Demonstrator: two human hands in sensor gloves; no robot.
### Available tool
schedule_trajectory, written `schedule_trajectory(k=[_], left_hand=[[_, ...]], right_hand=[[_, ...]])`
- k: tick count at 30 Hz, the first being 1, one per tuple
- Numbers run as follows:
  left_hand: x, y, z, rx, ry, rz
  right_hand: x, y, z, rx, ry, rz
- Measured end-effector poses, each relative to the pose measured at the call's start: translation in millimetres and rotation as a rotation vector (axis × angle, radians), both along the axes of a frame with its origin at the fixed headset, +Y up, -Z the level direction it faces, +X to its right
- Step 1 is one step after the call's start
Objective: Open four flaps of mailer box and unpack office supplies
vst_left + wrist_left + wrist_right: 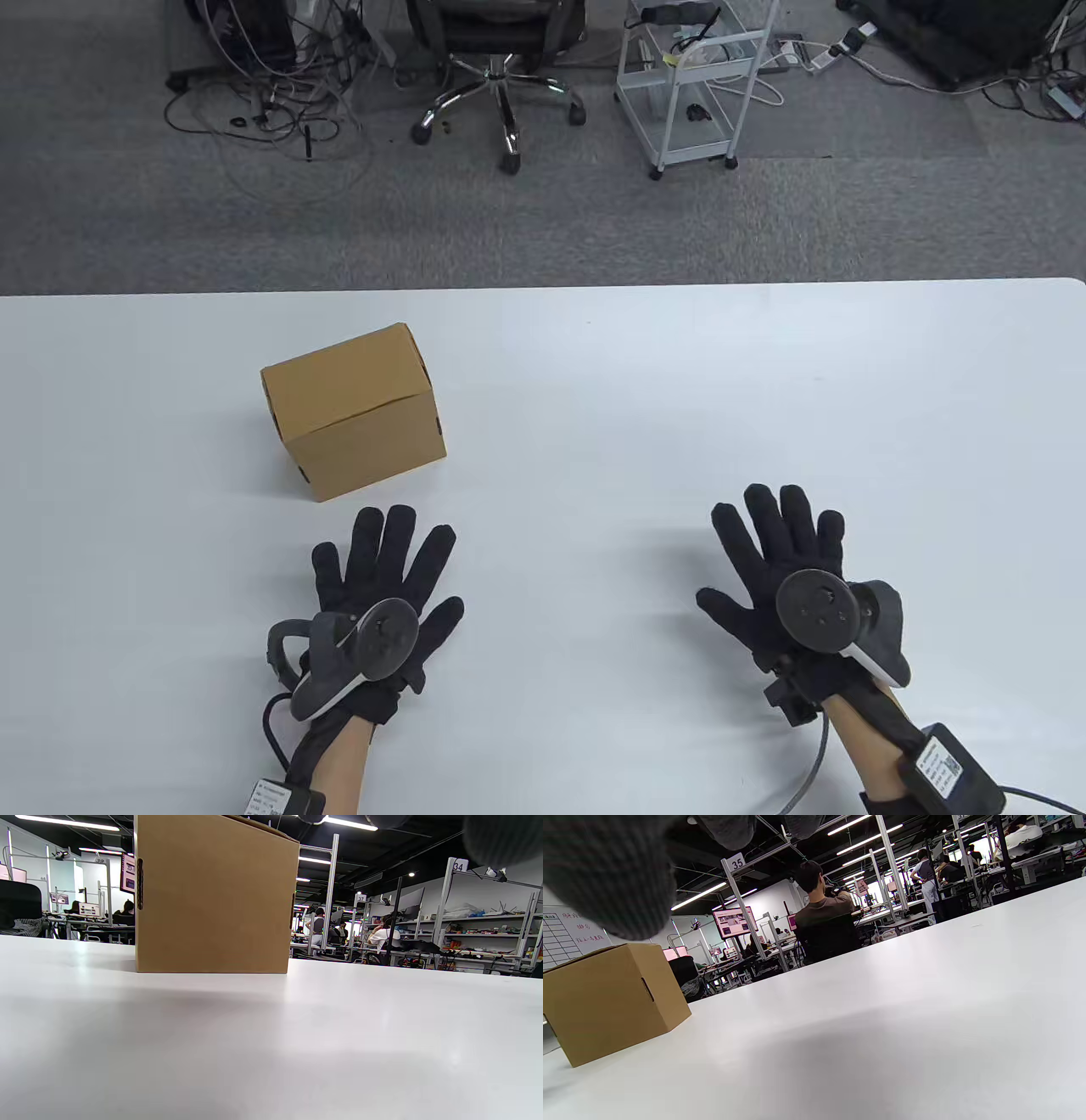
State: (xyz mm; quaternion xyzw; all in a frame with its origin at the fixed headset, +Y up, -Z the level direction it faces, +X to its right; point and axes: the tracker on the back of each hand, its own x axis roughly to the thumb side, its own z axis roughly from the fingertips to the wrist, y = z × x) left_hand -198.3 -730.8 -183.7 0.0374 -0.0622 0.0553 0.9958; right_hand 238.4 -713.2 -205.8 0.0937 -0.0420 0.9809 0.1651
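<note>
A brown cardboard mailer box (352, 407) stands shut on the white table (679, 382), left of centre. It also shows in the left wrist view (216, 895) and the right wrist view (611, 997). My left hand (386, 564) lies flat on the table with fingers spread, just in front of the box and not touching it. My right hand (785, 543) lies flat with fingers spread, well to the right of the box. Both hands are empty. No office supplies are in view.
The table's far edge (543, 287) runs across the middle of the table view. Beyond it on the carpet stand an office chair (501, 76), a white wire cart (691, 85) and loose cables (271, 93).
</note>
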Motion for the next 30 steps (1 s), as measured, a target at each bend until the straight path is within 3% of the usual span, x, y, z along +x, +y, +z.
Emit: schedule_trajectory(k=[17,20,25,30], left_hand=[[3.5,2.5,-1.3,0.003,0.036,-0.01],[3.4,13.8,-6.1,0.019,0.066,-0.027],[-2.3,52.3,-28.7,0.049,0.098,-0.037],[-13.4,84.0,-64.7,0.023,0.18,-0.047]], right_hand=[[5.3,-0.6,0.8,-0.022,0.0,-0.033],[7.9,-0.9,0.6,-0.034,-0.006,-0.039],[9.2,2.0,1.4,-0.021,-0.002,-0.05],[8.6,2.7,1.1,-0.013,0.009,-0.045]])
